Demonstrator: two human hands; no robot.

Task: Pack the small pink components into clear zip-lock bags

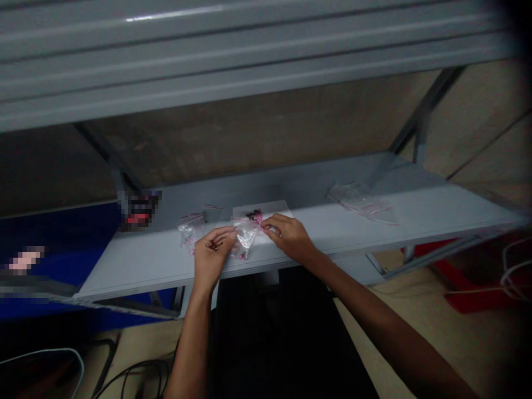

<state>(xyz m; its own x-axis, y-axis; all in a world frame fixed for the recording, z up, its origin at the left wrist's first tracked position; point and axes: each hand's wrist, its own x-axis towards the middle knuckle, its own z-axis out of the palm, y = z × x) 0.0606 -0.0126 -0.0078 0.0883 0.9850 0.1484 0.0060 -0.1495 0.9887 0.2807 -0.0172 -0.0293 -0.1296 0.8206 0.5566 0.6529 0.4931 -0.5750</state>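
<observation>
Plastic (246, 238) pinched: left hand (211, 254); right hand (291, 237)

Upper shelf (249, 61): grey ribbed metal across the top of the view, with a thin streak of reflected light.
Lower shelf (436, 205): flat grey metal board running left to right.
Braces (424, 111): slanted grey struts at the back corners of the rack.
Wall (249, 133): plain dull brown, behind the rack.
Floor (415, 310): smooth and tan.
Blue panel (62, 233): at the left, behind and below the lower shelf.
Red object (469, 288): on the floor under the shelf's right end; shape unclear.
Dark cables (137, 371): looped on the floor, lower left.
Pale cable (513, 266): at the right edge, near the red object.
Light: dim, with the picture's corners falling into shadow.
</observation>
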